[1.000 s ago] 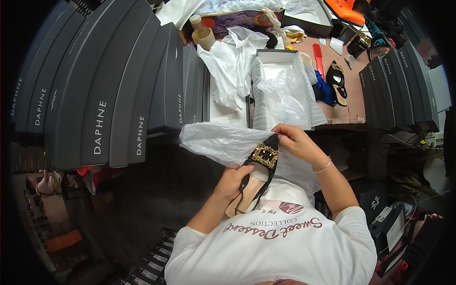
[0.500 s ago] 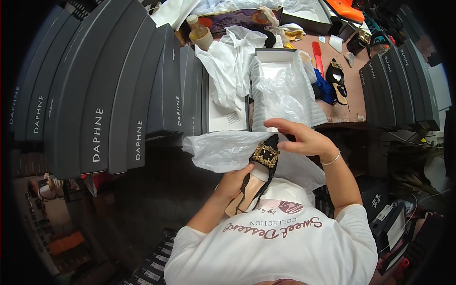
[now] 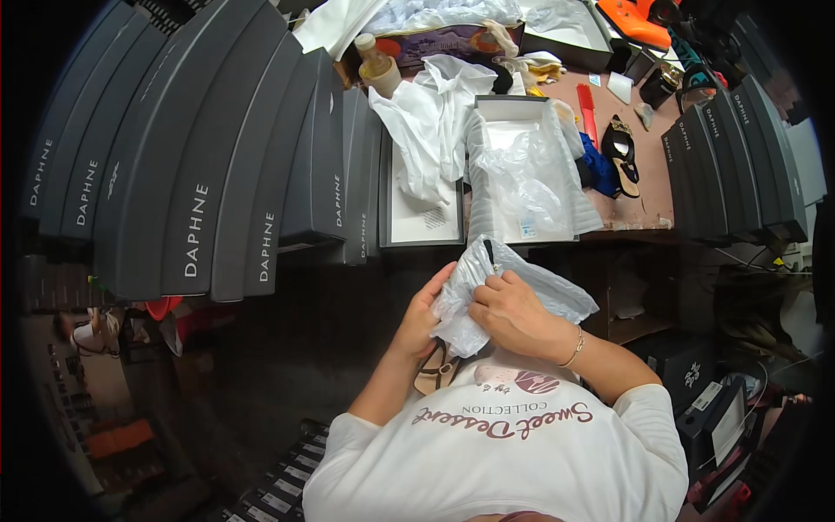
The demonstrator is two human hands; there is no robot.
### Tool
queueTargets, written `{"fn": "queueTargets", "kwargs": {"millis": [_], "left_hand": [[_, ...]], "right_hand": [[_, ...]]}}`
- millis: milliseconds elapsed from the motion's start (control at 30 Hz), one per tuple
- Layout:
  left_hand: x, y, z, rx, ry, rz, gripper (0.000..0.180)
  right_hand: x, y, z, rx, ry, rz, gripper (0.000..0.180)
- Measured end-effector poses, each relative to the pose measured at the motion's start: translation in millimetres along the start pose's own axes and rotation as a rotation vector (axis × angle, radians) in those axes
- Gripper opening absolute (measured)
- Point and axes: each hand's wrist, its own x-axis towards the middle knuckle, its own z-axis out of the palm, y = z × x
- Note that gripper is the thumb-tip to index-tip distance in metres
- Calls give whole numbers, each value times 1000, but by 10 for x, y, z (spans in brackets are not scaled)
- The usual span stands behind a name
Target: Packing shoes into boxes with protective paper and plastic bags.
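Observation:
In front of my chest, a black sandal-like shoe [image 3: 437, 371] with straps and a tan insole is partly wrapped in a thin white plastic sheet [image 3: 555, 296]. My left hand [image 3: 419, 317] is closed round the shoe and the sheet from the left side. On top, my right hand [image 3: 515, 320] grips the sheet with curled fingers, over the front part of the shoe. The toe and most of the upper are covered by the sheet, with a bit of black showing near its top.
Beyond my hands, an open shoebox [image 3: 578, 196] with thin wrapping stands at the table edge, beside a box part [image 3: 400, 228] under white paper [image 3: 435, 113]. A matching black shoe [image 3: 619, 152] and red brush [image 3: 587, 113] lie right. Grey shoeboxes [image 3: 196, 174] stand left, more boxes [image 3: 739, 165] right.
The sheet, earlier spread behind the shoe, now lies folded over its front and gold buckle. My right hand has come down from beside the toe and closed on the sheet.

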Motion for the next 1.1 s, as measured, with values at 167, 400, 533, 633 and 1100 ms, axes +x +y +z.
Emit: {"fn": "queueTargets", "kwargs": {"millis": [167, 400, 533, 633, 1100], "left_hand": [[-74, 37, 15, -124, -118, -48, 73], [-77, 125, -156, 21, -335, -11, 87], [-55, 151, -186, 134, -325, -58, 95], [-65, 171, -203, 177, -327, -121, 102], [6, 71, -49, 19, -165, -208, 86]], "right_hand": [[-9, -111, -41, 42, 57, 36, 4], [-15, -87, -107, 187, 37, 7, 8], [-49, -35, -128, 286, -9, 24, 7], [-68, 74, -170, 495, -68, 92, 14], [-64, 83, 6, 229, -69, 86, 13]]}}
